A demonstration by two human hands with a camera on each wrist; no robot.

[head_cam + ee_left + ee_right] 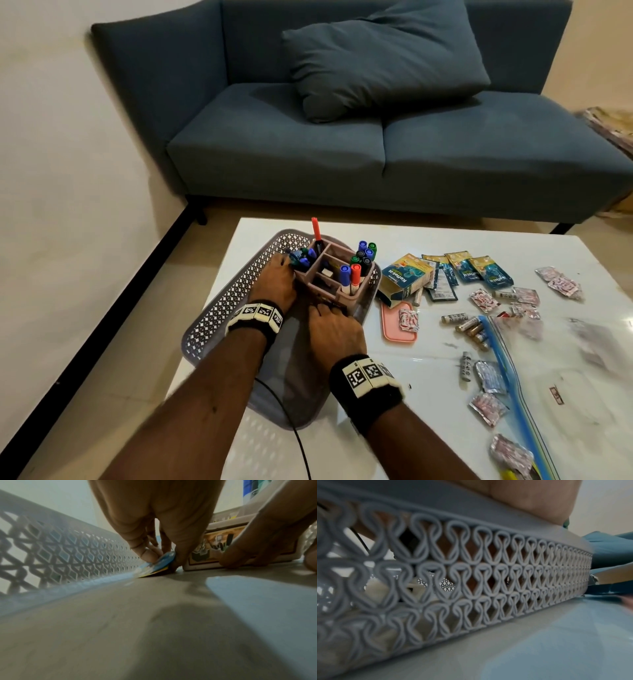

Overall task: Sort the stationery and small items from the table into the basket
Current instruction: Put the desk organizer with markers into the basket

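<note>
A grey lattice basket (219,315) sits on the white table (428,411). Inside it stands a mauve compartment organizer (346,298) holding markers (363,255) and a red pen (315,228). My left hand (286,265) is down in the basket at the organizer's left side. In the left wrist view its fingers (145,553) pinch a blue and yellow sachet (157,565) against the basket floor (120,615). My right hand (327,310) reaches over the basket's near wall (488,574), and its fingertips (229,559) press on the labelled lower front of the organizer (205,553).
To the right of the basket lie a blue and yellow carton (404,277), more blue sachets (479,270), a pink lid (394,325), several batteries (474,330), foil-wrapped sweets (486,301) and a zip bag (513,377). A black cable (298,442) trails off the near edge. A blue sofa (342,154) stands behind.
</note>
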